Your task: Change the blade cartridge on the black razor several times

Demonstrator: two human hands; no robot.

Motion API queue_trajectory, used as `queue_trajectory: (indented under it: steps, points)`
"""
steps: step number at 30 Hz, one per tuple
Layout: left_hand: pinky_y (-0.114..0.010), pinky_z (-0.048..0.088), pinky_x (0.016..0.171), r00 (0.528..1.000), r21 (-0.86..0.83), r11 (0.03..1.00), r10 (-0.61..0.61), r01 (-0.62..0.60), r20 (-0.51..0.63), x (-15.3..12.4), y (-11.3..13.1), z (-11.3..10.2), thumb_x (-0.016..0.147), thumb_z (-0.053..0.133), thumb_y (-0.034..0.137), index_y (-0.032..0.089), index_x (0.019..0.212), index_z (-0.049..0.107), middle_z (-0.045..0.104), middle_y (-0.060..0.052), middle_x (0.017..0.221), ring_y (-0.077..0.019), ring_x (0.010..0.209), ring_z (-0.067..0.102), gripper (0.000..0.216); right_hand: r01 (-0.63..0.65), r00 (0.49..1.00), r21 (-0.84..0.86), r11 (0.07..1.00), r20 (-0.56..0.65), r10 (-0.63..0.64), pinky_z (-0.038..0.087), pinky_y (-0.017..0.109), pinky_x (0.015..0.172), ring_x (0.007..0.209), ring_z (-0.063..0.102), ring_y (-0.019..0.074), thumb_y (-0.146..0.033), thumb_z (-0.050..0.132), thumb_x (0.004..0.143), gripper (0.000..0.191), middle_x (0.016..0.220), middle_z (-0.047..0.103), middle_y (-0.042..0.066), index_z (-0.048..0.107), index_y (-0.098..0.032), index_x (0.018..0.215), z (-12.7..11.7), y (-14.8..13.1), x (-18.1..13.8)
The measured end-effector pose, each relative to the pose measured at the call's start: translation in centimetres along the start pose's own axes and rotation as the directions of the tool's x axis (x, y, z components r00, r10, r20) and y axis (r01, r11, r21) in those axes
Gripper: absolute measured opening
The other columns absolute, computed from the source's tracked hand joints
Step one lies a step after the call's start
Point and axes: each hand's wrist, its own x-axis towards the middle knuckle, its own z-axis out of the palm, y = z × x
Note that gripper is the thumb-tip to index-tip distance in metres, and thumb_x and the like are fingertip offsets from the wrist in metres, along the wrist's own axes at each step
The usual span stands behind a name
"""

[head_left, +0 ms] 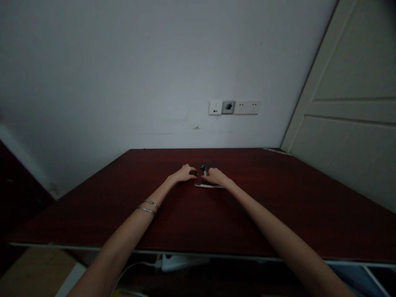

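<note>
Our right hand (216, 176) has thumb and fingers closed on a small tool (205, 173) – pale body, dark head pointing up and away from us, standing just above the tabletop near its middle. Left hand (185, 173) faces it, fingers curled toward the thumb, a small dark piece (196, 174) at the tips; too small for us to tell whether it's gripped. Between us and the tool, a thin pale strip (206, 185) with a dark end lies flat, its right end by our right wrist. Two silver bracelets (147, 209) on our left forearm. Reddish-brown table (262, 177) under it all, wall sockets (246, 107) behind, panelled door (349, 111) at right, white power strip (179, 262) below the front edge. Brands, labels – nothing we can read.
</note>
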Motion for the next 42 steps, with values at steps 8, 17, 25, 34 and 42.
queue_trajectory:
  steps: [8,17,25,34,42]
  points:
    - [-0.031,0.037,0.082,0.998,-0.010,0.998,-0.065,0.065,0.026,0.4,-0.2,0.2,0.074,0.059,0.038,0.019,0.110,0.063,0.059,-0.011,0.098,-0.0271,0.098,0.048,0.041,0.041,0.996,0.085,0.996,-0.080,-0.034,0.037,0.024,0.053,0.065,0.063,0.0203,-0.047,0.048,0.079,0.041,0.069,0.067,0.012,0.066,-0.014,0.064,-0.9,1.3,0.4]
    - [-0.027,0.039,0.075,0.992,-0.656,0.754,-0.092,0.009,-0.092,1.0,0.1,0.0,0.073,0.062,0.031,0.012,0.099,0.065,0.063,-0.009,0.095,-0.0177,0.086,0.054,0.032,0.325,0.895,0.195,0.925,-0.379,-0.235,0.040,0.023,0.063,0.069,0.059,0.0151,-0.032,0.053,0.079,0.022,0.075,0.067,0.005,0.069,-0.017,0.080,-2.9,3.5,0.4]
    - [-0.023,0.041,0.064,0.999,-0.999,0.004,-0.029,0.040,0.040,0.8,2.6,-0.2,0.073,0.068,0.029,0.008,0.091,0.064,0.065,-0.011,0.088,-0.0146,0.079,0.060,0.027,0.590,0.722,0.210,0.780,-0.570,-0.393,0.043,0.027,0.070,0.075,0.057,0.0143,-0.025,0.054,0.081,0.016,0.080,0.063,0.005,0.068,-0.018,0.083,-4.3,3.4,-1.1]
    - [-0.024,0.044,0.063,0.987,-0.985,-0.074,0.043,0.157,0.154,0.6,4.0,-0.4,0.078,0.064,0.028,0.007,0.085,0.063,0.065,-0.011,0.082,-0.0144,0.074,0.061,0.023,0.666,0.698,0.267,0.696,-0.552,-0.456,0.044,0.028,0.073,0.079,0.057,0.0144,-0.023,0.057,0.081,0.013,0.082,0.062,0.004,0.069,-0.018,0.084,-5.1,2.0,-2.5]
    - [-0.026,0.045,0.064,0.982,-0.983,0.005,0.057,0.182,0.182,0.7,3.9,-0.2,0.071,0.069,0.036,0.006,0.085,0.064,0.064,-0.010,0.080,-0.0137,0.072,0.060,0.033,0.669,0.716,0.303,0.679,-0.509,-0.479,0.045,0.028,0.072,0.076,0.056,0.0134,-0.021,0.058,0.079,0.011,0.081,0.059,0.004,0.068,-0.017,0.080,-5.3,1.9,-2.7]
